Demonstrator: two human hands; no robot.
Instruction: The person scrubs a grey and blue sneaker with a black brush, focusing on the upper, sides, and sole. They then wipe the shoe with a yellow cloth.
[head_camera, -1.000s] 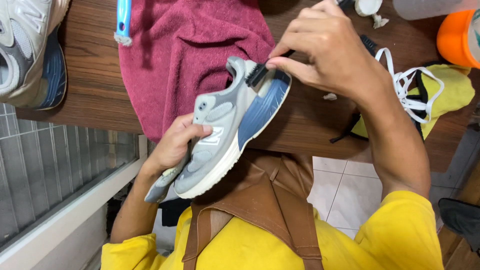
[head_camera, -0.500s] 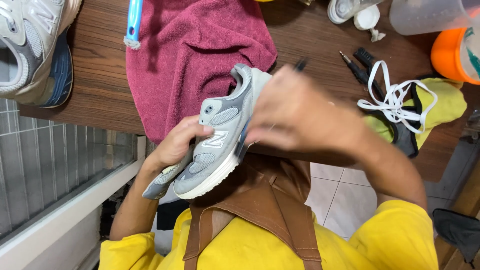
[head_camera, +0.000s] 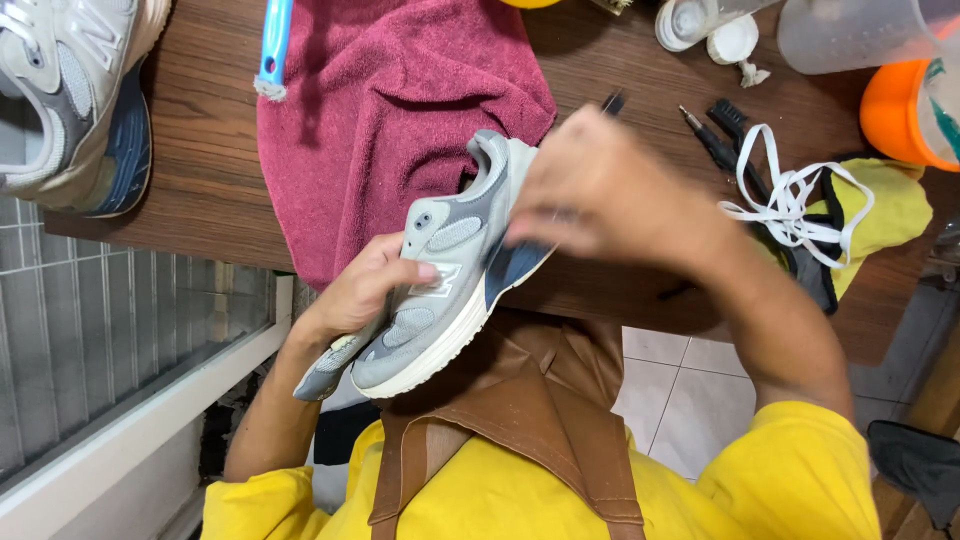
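Head view: a grey sneaker (head_camera: 440, 270) held up over the edge of a wooden table (head_camera: 200, 190).
Left hand (head_camera: 365, 290) grasps its side from beneath; right hand (head_camera: 600, 195), blurred, presses at the heel, gripping a dark-tipped tool (head_camera: 612, 102), above a maroon towel (head_camera: 390, 110). White laces (head_camera: 790, 190) lie nearby.

Maroon towel (head_camera: 400, 110) spread on dark wooden table (head_camera: 200, 200), behind left hand. Blue-handled brush (head_camera: 272, 45) lying at towel's far left edge. Second sneaker (head_camera: 75, 95), white and grey with blue sole, far left of left hand, at table corner. White laces (head_camera: 790, 195) tangled just right of right hand, over yellow cloth (head_camera: 895, 205). Small black brush (head_camera: 728, 115) near laces. Orange container (head_camera: 895, 110) at far right. Clear plastic jug (head_camera: 850, 30) and white cap (head_camera: 732, 42) beyond right hand, near far edge.
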